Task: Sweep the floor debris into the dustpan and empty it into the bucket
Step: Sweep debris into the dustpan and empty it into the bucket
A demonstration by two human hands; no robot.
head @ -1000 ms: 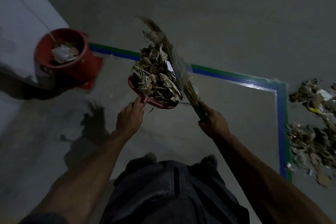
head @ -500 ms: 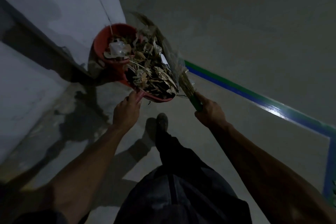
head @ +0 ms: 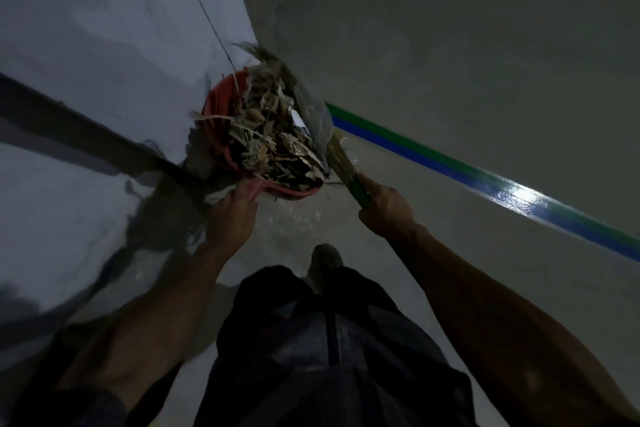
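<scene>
A red dustpan [head: 294, 191] heaped with dry leaves and scraps [head: 273, 139] hangs in the air right over the red bucket [head: 216, 107], hiding most of the bucket's mouth. My left hand [head: 232, 215] grips the dustpan's pink handle. My right hand [head: 386, 208] grips the green handle of a straw broom [head: 341, 158], whose bristles lie against the right side of the debris pile.
The bucket stands on the floor against a pale wall [head: 104, 45] at the left. A green and blue tape line [head: 485, 180] runs across the grey floor to the right. My foot [head: 325, 258] and dark shorts show below.
I have walked up to the bucket. The loaded dustpan and broom moved from beside and short of the bucket to directly above it. Both grips are unchanged.
</scene>
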